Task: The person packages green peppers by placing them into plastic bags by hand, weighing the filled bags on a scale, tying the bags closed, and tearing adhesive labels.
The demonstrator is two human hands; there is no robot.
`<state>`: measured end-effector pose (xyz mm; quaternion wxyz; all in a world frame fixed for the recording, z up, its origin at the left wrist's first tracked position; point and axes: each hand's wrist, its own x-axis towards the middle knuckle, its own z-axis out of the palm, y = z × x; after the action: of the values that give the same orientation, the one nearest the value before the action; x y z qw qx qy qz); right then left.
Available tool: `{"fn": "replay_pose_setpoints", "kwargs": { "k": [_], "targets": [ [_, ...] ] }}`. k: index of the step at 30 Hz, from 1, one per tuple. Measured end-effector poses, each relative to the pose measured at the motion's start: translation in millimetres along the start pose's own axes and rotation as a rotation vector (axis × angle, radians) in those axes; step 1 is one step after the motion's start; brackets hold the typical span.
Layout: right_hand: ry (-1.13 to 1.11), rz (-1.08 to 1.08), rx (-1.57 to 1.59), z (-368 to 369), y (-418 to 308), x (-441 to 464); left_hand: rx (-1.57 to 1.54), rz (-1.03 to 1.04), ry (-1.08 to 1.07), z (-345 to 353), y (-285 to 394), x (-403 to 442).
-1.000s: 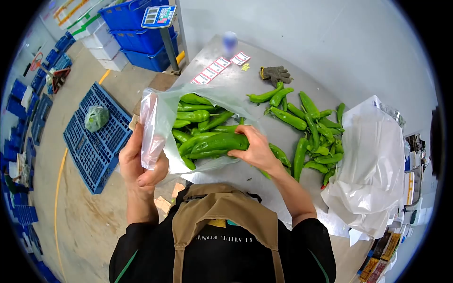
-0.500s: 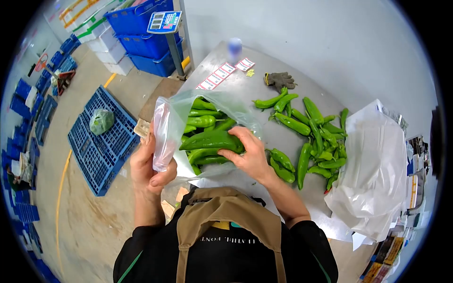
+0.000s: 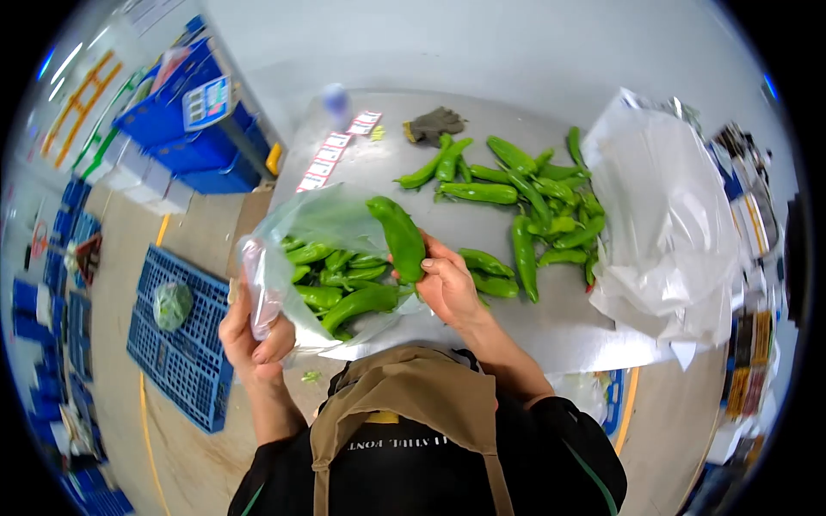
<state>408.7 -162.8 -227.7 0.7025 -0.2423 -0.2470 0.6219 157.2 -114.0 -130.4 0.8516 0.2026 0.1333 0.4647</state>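
Holding in right hand (image 3: pixel 449 290): one green pepper (image 3: pixel 400 236), pinched upright, at right mouth edge of clear bag (image 3: pixel 327 206).
Left hand (image 3: pixel 255 344): gripping bag's left rim, mouth open.
Change: pepper turned upright from level, apparently clear of bagged peppers (image 3: pixel 357 305).
Loose peppers (image 3: pixel 530 196): on metal table (image 3: pixel 533 322), right of bag.

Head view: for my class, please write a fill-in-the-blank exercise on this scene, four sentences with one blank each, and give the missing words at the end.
1. The person's ____ hand holds up one pepper.
2. The other hand holds a bag with more ____ inside it.
3. On the floor, the pallet is coloured ____.
4. A glove lies on the grey ____.

Missing words: right; peppers; blue; table.
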Motion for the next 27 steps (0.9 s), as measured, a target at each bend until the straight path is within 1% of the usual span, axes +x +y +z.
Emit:
{"fn": "replay_pose_setpoints", "kwargs": {
  "k": [1, 2, 4, 6, 9, 12, 17, 20, 24, 27],
  "targets": [
    [0.055, -0.043, 0.020, -4.3, 0.3, -5.2, -0.038, -0.081, -0.283, -4.9, -0.2, 10.1],
    [0.110, -0.086, 0.042, -7.8, -0.9, -10.4, -0.054, -0.038, -0.079, -1.2, -2.0, 6.4],
    [0.151, -0.203, 0.027, -15.8, -6.0, -21.9, -0.086, -0.099, -0.143, -7.1, -2.9, 14.8],
    [0.227, -0.310, 0.007, -23.8, -7.9, -33.8, -0.097, -0.121, -0.139, -1.9, -7.4, 23.0],
    [0.356, -0.457, -0.120, -25.1, -14.0, -52.3, -0.108, -0.218, -0.151, -5.2, -9.6, 36.3],
    [0.492, -0.521, -0.092, -26.9, -17.6, -68.7, -0.139, -0.277, -0.148, -1.0, -14.0, 45.6],
    [0.524, -0.555, -0.013, -34.8, -13.8, -78.8, -0.179, -0.361, -0.147, -18.9, -10.5, 58.8],
    [0.559, -0.558, 0.046, -32.9, -10.5, -77.9, -0.145, -0.344, -0.082, -1.1, -14.5, 54.8],
    [0.559, -0.529, 0.069, -35.5, -8.9, -73.1, -0.161, -0.290, -0.087, 5.4, -15.6, 47.0],
    [0.584, -0.475, 0.161, -41.6, -5.7, -69.6, -0.173, -0.261, -0.089, 5.1, -14.9, 42.6]
  ]
}}
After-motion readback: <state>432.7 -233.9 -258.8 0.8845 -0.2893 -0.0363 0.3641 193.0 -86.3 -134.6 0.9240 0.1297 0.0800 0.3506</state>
